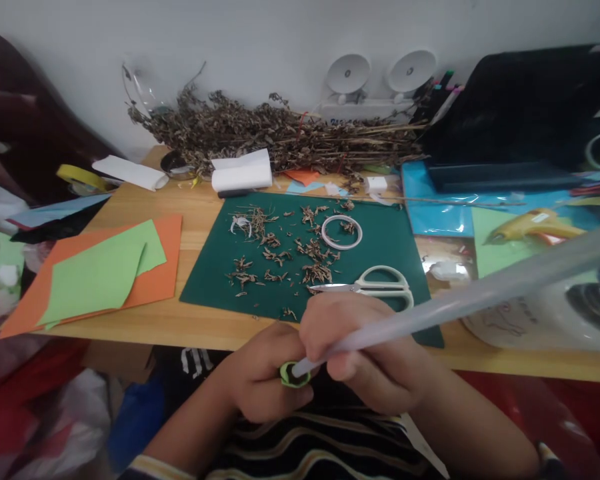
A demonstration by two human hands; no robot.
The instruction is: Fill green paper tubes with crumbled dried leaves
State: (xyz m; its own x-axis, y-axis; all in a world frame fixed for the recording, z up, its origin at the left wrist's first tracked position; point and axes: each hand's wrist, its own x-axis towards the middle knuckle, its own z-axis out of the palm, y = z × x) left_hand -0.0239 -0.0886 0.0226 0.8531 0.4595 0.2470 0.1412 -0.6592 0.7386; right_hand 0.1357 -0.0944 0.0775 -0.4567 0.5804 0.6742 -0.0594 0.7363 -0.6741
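My left hand (pixel 267 373) is closed around a small green paper roll (pixel 288 380), whose open end faces up and looks dark inside. In my right hand (pixel 365 353) is a long translucent white stick (pixel 430 317) that resembles a hot-glue stick. The stick slants down from the right edge, and its lower tip sits at the mouth of the roll; how deep it reaches is hidden. Just beyond my hands, scissors (pixel 375 287) lie on a green cutting mat (pixel 210 280) among crumbled dried leaves (pixel 317 273). A ring of pale tape (pixel 341 232) is also on the mat.
Green paper (pixel 100 273) lies over orange paper (pixel 165 267) at left. Dried plant stems (pixel 290 137) line the wall behind a white paper roll (pixel 243 175). At right are a yellow glue gun (pixel 535 225), a white container (pixel 510 320) and a black case (pixel 520 120).
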